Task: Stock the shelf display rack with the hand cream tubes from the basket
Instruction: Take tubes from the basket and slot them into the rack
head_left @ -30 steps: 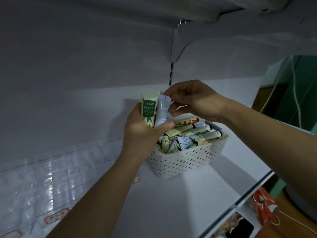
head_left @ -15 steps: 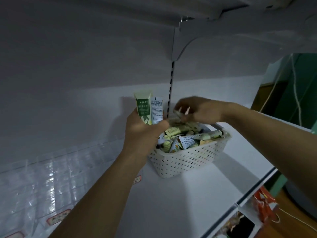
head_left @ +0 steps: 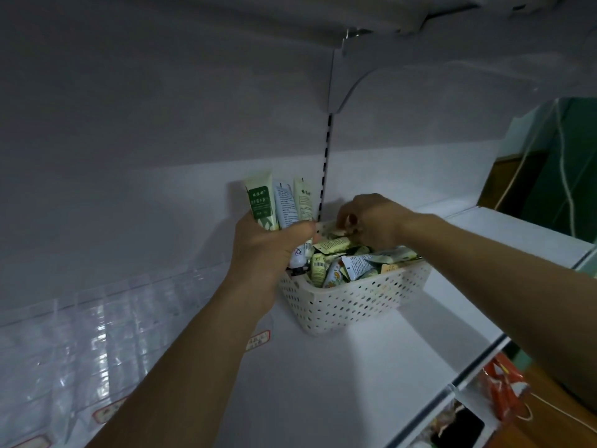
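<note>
The left hand (head_left: 268,250) clasps three upright pale green-and-white hand cream tubes (head_left: 281,203) over the perforated white plastic basket's (head_left: 355,302) left rim. The right hand (head_left: 371,221), fingers curled, digs among many loose tubes (head_left: 355,263) inside; its grip is hidden.

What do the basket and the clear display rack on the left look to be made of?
The basket looks like moulded plastic, off-white and matte: its walls carry regular rows of punched holes and a smooth rolled rim. The display rack appears to be clear acrylic or similar hard plastic: it is see-through, with glossy streaks of glare along its dividers.
</note>
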Demonstrator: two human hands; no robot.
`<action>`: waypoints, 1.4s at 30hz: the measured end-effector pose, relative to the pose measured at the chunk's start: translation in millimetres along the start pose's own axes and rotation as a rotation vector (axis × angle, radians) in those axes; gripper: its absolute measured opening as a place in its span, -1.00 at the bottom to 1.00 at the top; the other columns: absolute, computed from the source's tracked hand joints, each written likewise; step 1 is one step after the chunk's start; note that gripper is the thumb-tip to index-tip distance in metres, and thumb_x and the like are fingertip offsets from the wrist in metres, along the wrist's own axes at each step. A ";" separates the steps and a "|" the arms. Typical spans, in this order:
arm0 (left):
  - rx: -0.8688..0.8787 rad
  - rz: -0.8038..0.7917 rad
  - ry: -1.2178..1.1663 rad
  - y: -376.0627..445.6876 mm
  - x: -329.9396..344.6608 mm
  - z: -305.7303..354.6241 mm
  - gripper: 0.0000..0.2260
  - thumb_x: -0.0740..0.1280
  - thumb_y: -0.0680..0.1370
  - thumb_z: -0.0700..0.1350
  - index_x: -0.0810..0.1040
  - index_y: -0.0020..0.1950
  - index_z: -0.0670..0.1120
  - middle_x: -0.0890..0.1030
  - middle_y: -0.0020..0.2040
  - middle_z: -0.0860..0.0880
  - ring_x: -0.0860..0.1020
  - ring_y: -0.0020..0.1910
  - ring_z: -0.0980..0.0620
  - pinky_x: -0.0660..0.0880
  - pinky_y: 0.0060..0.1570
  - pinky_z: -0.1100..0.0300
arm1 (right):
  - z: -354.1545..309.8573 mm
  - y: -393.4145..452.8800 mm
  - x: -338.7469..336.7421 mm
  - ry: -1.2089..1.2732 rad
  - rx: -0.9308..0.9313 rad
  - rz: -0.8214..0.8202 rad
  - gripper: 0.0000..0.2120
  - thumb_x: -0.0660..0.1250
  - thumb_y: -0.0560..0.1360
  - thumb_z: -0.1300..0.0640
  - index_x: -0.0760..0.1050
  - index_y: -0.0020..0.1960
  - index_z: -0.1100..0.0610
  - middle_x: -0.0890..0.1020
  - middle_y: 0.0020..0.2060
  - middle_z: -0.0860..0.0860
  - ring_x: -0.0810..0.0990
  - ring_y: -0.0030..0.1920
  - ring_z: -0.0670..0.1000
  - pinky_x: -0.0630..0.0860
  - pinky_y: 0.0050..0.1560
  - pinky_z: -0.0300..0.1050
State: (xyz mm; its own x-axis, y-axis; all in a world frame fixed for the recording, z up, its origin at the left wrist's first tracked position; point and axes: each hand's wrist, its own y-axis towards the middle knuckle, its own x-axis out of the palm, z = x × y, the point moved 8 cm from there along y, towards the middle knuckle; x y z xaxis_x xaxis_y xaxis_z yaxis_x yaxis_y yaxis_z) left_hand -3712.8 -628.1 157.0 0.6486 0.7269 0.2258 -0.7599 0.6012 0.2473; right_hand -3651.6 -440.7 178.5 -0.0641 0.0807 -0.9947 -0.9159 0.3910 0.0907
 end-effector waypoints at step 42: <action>0.287 0.520 0.272 -211.7 -330.9 121.3 -0.59 0.58 0.37 -0.20 0.62 0.18 -0.06 0.72 0.06 -0.10 0.69 0.06 -0.13 0.61 0.05 -0.09 | -428.6 -70.8 -58.7 1.250 -0.606 -0.045 -0.81 0.36 0.60 0.05 0.60 0.03 0.18 0.73 -0.22 0.08 0.71 -0.25 0.03 0.68 -0.10 0.01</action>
State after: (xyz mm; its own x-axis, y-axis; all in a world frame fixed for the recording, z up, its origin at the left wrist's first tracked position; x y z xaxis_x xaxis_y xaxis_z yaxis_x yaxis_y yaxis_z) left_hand -3761.2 -1036.2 144.2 0.1366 0.9798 0.1463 -0.9052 0.0634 0.4202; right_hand -3752.8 -866.1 209.5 -0.0439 -0.9115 -0.4090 -0.9332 -0.1087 0.3424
